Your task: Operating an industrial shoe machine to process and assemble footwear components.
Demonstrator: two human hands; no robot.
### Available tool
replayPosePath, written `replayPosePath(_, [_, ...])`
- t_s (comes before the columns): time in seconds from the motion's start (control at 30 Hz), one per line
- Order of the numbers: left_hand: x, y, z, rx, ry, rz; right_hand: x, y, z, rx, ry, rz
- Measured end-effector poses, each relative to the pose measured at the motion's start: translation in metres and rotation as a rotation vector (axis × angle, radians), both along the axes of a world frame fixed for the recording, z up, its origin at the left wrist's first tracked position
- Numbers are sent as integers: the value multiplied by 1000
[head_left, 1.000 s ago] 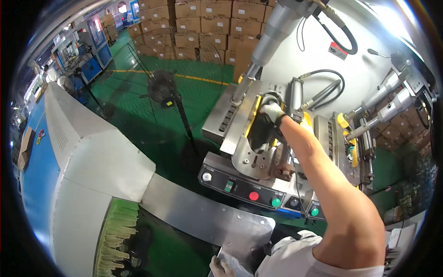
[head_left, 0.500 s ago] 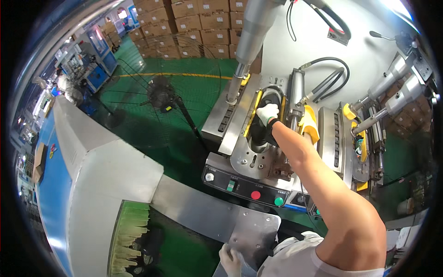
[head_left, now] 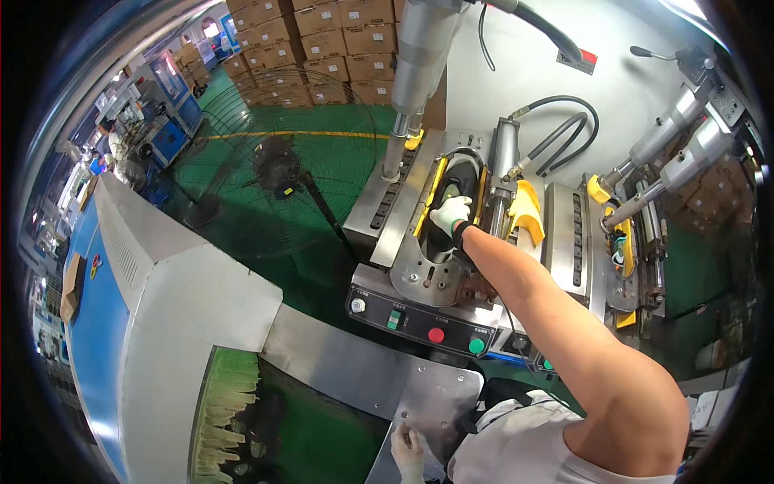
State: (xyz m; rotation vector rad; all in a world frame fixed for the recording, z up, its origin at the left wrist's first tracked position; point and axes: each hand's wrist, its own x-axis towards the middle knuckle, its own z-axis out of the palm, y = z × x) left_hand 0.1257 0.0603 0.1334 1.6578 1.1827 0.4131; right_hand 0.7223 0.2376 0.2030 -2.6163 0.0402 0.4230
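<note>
My right hand (head_left: pixel 451 214), in a white glove with a black band at the wrist, closes on a dark, shoe-shaped piece that looks like a black shoe (head_left: pixel 463 175). The shoe lies in the long metal cradle of a press, between two yellow side pads (head_left: pixel 433 196). My glove covers the middle of the shoe. Low in the picture, my left hand (head_left: pixel 408 453), also gloved, is over a grey metal plate (head_left: pixel 439 395) with its fingers curled. What it holds, if anything, I cannot make out.
A control panel (head_left: pixel 419 321) with red and green buttons fronts the press. A thick metal cylinder (head_left: pixel 423 56) hangs above its left side. To the right stands a second press station (head_left: pixel 621 250). A floor fan (head_left: pixel 278 165) and stacked cartons (head_left: pixel 322 44) are behind.
My right hand has slid toward the near end of the shoe, uncovering more of its far part. The whole view has shifted slightly. The left hand stays low, its fingers more curled.
</note>
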Motion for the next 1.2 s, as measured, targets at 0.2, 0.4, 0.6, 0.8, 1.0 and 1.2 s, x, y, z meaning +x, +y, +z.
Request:
replayPosePath(0.2, [17,11,-10,114,-8,-74,-26,12,8,39,-37,-34])
replayPosePath(0.4, [35,22,50,190,-67,-201,31,-41,34,-213,-95,557])
replayPosePath(0.6, [-47,-16,1,-14,27,-66,-212,-115,173,420,-106,1354])
replayPosePath(0.8, [-52,-12,-48,-6,-40,-324,-324,-280,94,463,519,1610])
replayPosePath(1.0, [-31,5,-30,-38,137,-485,-337,-391,15,275,304,949])
replayPosePath(1.2, [-2,8,-19,-16,234,-509,-322,-419,10,278,96,766])
